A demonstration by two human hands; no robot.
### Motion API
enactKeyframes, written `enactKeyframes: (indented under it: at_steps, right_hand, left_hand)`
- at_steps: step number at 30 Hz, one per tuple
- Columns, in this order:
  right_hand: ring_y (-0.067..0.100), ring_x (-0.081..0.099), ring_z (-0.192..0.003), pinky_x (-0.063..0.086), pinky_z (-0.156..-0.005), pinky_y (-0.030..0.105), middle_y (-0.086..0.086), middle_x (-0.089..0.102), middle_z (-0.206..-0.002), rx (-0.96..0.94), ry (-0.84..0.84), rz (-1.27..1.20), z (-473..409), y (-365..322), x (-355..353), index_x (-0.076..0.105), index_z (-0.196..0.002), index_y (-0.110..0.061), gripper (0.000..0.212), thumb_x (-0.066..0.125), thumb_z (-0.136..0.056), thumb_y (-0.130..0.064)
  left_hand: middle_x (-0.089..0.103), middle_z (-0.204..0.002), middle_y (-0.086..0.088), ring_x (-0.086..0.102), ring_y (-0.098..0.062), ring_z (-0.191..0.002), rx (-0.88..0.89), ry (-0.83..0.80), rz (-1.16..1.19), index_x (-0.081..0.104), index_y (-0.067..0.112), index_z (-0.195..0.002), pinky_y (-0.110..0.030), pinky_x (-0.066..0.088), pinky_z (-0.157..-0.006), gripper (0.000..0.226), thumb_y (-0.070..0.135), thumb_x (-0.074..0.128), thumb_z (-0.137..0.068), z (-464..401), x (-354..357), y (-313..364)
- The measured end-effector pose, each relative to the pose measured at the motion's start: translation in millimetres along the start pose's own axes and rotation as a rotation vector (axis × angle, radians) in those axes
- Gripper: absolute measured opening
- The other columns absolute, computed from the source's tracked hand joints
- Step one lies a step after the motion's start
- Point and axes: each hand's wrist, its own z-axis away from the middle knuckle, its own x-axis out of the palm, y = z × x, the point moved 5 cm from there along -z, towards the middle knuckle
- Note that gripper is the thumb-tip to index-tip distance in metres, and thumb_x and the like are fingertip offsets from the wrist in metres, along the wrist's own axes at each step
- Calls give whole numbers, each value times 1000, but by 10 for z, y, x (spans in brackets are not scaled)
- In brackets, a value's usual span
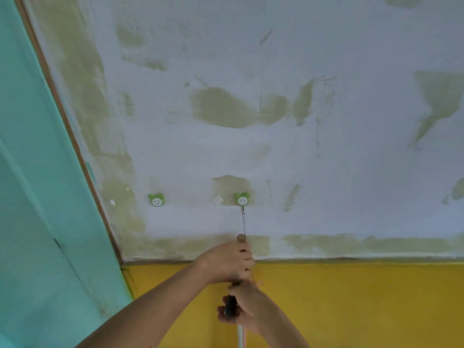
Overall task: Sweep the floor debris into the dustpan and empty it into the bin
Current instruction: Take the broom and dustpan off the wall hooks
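Both hands hold a long stick — the broom handle (241,241) — up against the wall (326,159). The left hand (229,263) grips near the top. The right hand (244,306) grips just below. A thin loop (243,222) hangs from a green smiley hook (242,199).

Wall (301,159): matt whitish paint, patchy, with rough olive-green blotches where the coat is worn or thin; lower band (351,297) matt mustard-yellow paint, smoother. Door (37,197) at left: teal paint, slight sheen, brown wood-look edge. Two hooks (242,200): glossy white and green plastic. Thin wire loop (243,222) hangs from one, metal by the look. Handle (241,238): bare wood tip, dark matt grip lower down, pale smooth shaft below.
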Motion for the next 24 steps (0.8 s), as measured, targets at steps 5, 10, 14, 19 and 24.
enactKeyframes:
  at_steps: [5, 10, 14, 19, 24]
  right_hand:
    - [26, 57, -59, 61, -68, 45, 15, 49, -82, -72, -188, 349, 439, -347, -4, 48, -111, -5, 12, 52, -99, -4]
    - [15, 64, -62, 61, -76, 36, 9, 57, -85, -242, -322, 695, 968, -553, 148, 53, -111, 0, 24, 63, -95, -15]
    - [13, 62, -60, 58, -65, 27, 9, 64, -84, -375, -500, 892, 1289, -411, 352, 54, -125, 3, 33, 61, -94, -8]
    - [11, 51, -51, 51, -54, 25, 14, 66, -84, -417, -622, 702, 1561, 267, 580, 69, -108, 3, 19, 58, -94, -2]
    - [21, 64, -53, 62, -62, 42, 12, 66, -60, -32, -616, 222, 1842, 1547, 864, 68, -77, -1, 16, 72, -87, -13]
  left_hand:
    - [70, -71, 7, 63, -16, -64, -17, -140, -87, 69, 26, -77, -28, 47, -73, 21, 9, 58, -81, -3, -233, -230]
    - [59, -64, 2, 50, -21, -52, -156, -339, -11, 65, 17, -85, -29, 37, -59, 21, 0, 53, -83, 289, -721, -423]
    - [72, -83, 1, 68, -26, -77, -280, -667, 117, 63, 22, -76, -25, 30, -50, 7, 19, 67, -80, 833, -948, -332]
    - [74, -90, -2, 71, -26, -86, -560, -915, 377, 72, 17, -93, -32, 52, -64, 35, 47, 75, -75, 1798, -1222, 305]
    - [60, -74, 1, 70, -25, -85, -978, -1144, 653, 69, 18, -97, -31, 52, -69, 40, 50, 74, -74, 2676, -1660, 1341]
